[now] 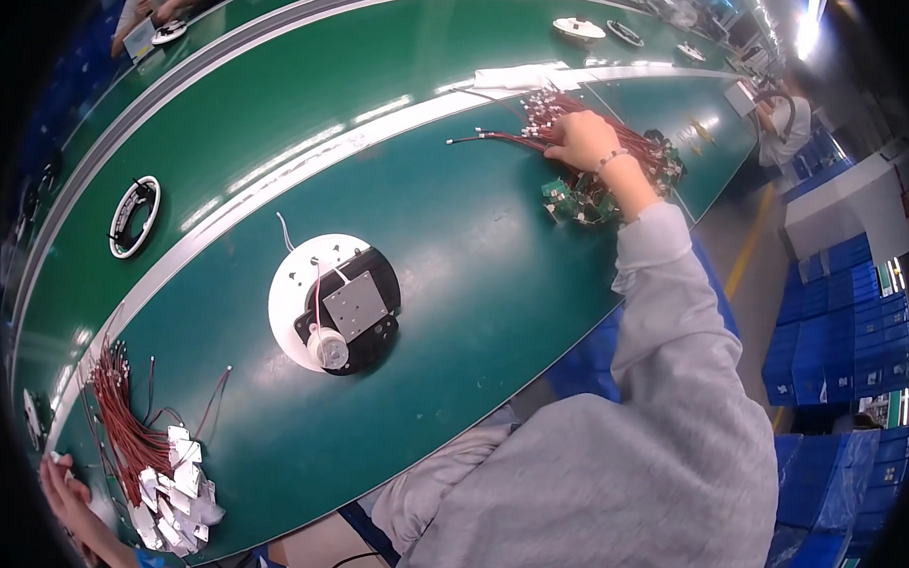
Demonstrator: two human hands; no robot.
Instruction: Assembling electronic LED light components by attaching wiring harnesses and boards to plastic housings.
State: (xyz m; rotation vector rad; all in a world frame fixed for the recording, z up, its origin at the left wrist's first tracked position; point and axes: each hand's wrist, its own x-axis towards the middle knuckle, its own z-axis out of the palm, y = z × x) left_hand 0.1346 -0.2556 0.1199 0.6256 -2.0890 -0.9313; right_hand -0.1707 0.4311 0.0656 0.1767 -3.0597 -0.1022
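Observation:
At the back right, my right hand (585, 141) is closed over a bundle of red-brown wires (625, 138) with small white connectors. Green circuit boards (584, 201) lie at the near end of that bundle. My left hand (69, 490), at the far left edge, has its fingers curled together; what they hold is too small to make out. Beside it lies a second bundle of red-brown wires (129, 426) joined to white, flat pieces (177, 499). Between my hands sits a round white base (287, 295) bearing a black part, a grey metal plate (357, 305) and a small round motor-like part (327, 349).
Behind the green table (457, 344) runs a green conveyor belt (268, 100) carrying a white ring-shaped part (135, 217) and a white disc (579, 28). Blue crates (827, 336) are stacked at right. Other people work at the far left and far right.

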